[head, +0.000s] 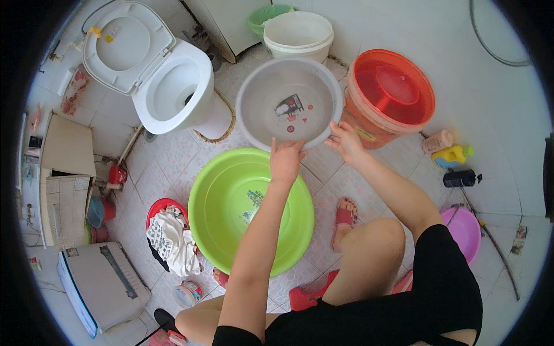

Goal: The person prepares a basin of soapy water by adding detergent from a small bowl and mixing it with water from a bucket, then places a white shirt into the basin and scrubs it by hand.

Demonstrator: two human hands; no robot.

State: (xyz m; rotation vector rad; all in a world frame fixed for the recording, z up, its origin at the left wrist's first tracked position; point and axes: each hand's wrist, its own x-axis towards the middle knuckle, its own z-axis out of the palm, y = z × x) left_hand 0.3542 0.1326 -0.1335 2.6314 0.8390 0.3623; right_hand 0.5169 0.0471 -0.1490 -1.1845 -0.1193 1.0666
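Both my hands are on the near rim of a grey plastic basin (259, 99), which has a printed picture on its inside bottom. My left hand (285, 162) grips the rim at the front, fingers over the edge. At the front right of the same rim, my right hand (345, 140) has hold of it. Below my left forearm lies a large lime-green plastic basin (216, 207) on the floor, with a print on its bottom. An orange-red bucket (368, 125) stands right of the grey basin, with liquid and a red dipper (398, 84) in it.
A white toilet (173, 93) with raised lid stands back left. Behind the grey basin is a white bucket (298, 32). White laundry (173, 242) fills a red basin (151, 212). Bottles (450, 155) and a purple basin (465, 233) line the right wall; a washing machine (99, 281) sits left.
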